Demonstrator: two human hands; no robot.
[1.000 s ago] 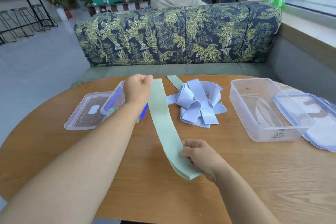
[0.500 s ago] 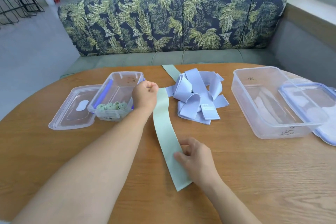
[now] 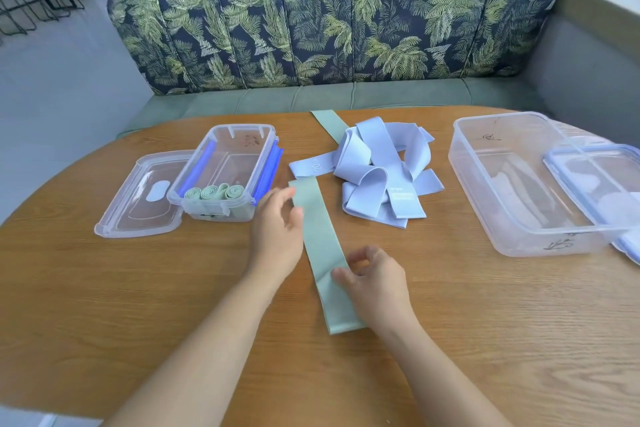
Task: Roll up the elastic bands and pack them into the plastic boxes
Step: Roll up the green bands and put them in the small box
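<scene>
– On the wooden table (image 3: pixel 138 305), dead centre: where is the band sitting?

– The green band (image 3: pixel 322 253) is lying flat, running lengthways away from you, between your two hands.

– And what are my hands doing?

– Your left hand (image 3: pixel 277 236) is sitting at the far end's left edge, fingers relaxed and slightly spread. The tips are probably brushing the fabric, but motion blur is smearing that contact. Your right hand (image 3: pixel 374 284) is resting over the near end, with the thumb lying on the band. Its other fingers are loosely curved and lifted, gripping nothing.

– Boxes?

– The small plastic box (image 3: pixel 266 152) is standing open to your left. Three rolled green bands (image 3: pixel 214 191) are lining its near wall. Its lid (image 3: pixel 138 204) is lying just beside it, further left.

– The rest?

– A pile of lilac bands (image 3: pixel 381 170) is sprawling just beyond the flat band. A second green band (image 3: pixel 329 125) is poking out from under the pile at the far edge. The large plastic box (image 3: pixel 485 191) is sitting well to your right, with a blue-edged lid (image 3: pixel 595 170) overlapping its right side.
</scene>
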